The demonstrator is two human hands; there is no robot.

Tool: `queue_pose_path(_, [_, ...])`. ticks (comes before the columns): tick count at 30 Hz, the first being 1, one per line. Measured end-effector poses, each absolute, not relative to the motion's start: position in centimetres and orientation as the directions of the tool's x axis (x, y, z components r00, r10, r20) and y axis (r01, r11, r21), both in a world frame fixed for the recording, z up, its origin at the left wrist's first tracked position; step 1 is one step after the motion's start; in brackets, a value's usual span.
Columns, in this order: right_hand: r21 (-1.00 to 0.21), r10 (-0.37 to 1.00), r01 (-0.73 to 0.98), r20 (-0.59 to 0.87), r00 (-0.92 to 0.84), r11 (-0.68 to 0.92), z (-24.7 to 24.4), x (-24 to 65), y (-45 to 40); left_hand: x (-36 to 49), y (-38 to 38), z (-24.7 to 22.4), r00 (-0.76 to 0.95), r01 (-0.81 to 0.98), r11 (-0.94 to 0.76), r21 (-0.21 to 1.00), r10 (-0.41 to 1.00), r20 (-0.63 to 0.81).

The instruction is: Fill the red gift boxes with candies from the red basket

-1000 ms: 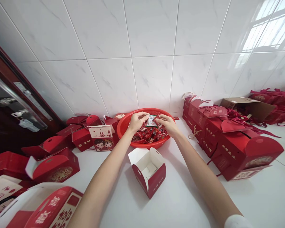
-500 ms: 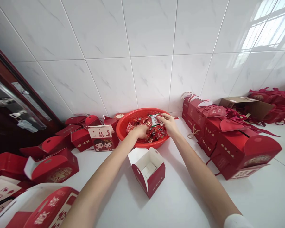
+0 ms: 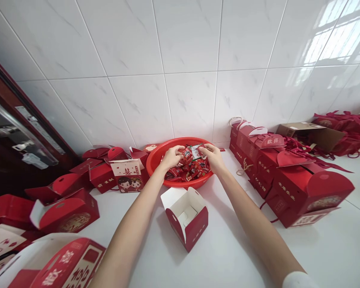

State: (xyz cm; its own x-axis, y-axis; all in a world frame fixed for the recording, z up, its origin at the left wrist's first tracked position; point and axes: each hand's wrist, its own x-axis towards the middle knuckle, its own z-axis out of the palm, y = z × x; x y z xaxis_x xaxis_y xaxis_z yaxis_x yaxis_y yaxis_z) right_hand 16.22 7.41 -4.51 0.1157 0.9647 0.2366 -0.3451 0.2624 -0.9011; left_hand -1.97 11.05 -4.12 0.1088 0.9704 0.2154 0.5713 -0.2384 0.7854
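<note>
A red plastic basket against the tiled wall holds several wrapped candies, mostly red. Over its left side is my left hand, its curled fingers pinching a red candy packet at the edge. My right hand is at the basket's right side, thumb and fingers closed on a small red-and-white wrapped candy, partly hidden by the fingertips. Between my forearms, just in front of the basket, stands an open red gift box with a white inside and its flaps up.
Several red gift boxes crowd the left, one with a cartoon couple. A row of closed red boxes runs along the right. Beyond it lies a brown carton. A dark door with a handle is at far left.
My left hand has lifted from among the candies and shifted slightly up and left, with a red packet at its fingertips. My right hand stays almost in place.
</note>
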Motion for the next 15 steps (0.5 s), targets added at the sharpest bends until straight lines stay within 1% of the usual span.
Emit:
queue_pose_path(4, [-0.879,0.980,-0.432,0.182,0.084,0.201,-4.31,16.49,7.39,-2.01,11.33,-4.15,0.044,0.566,-0.228,0.792,0.968,0.247])
queue_pose_path(7, [-0.855,0.988,-0.496,0.141,0.067,0.155,-4.12,16.82,7.42,-2.07,11.25,-4.08,0.033,0.602,-0.214,0.769,0.969,0.244])
queue_pose_path(9, [-0.837,0.991,-0.530,0.122,0.057,0.134,-4.01,17.02,7.44,-2.01,10.99,-3.97,0.077,0.638,-0.214,0.739,0.973,0.216])
queue_pose_path(11, [-0.822,0.993,-0.557,0.108,0.050,0.118,-3.91,17.16,7.45,-1.85,10.67,-3.85,0.158,0.678,-0.225,0.699,0.974,0.161])
queue_pose_path(15, [-0.803,0.995,-0.587,0.094,0.043,0.101,-3.85,17.21,7.48,-1.54,10.39,-3.81,0.313,0.762,-0.278,0.585,0.949,0.043])
